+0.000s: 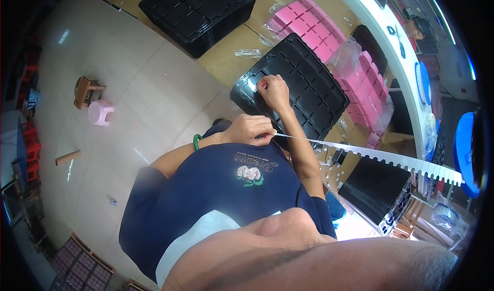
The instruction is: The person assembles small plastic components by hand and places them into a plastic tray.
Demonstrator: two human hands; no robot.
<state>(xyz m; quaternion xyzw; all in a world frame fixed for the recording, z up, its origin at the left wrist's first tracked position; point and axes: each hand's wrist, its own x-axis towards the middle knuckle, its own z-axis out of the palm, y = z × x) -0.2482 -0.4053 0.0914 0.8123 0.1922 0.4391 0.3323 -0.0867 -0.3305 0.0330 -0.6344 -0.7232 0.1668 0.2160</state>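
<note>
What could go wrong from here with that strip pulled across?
Two risks, in my judgement. The white toothed strip, pinched in the left hand, runs past the right forearm, so it might catch there if that arm moves. The right hand is at the near-left part of the black gridded tray; pressing off-centre there could perhaps shift it.
</note>
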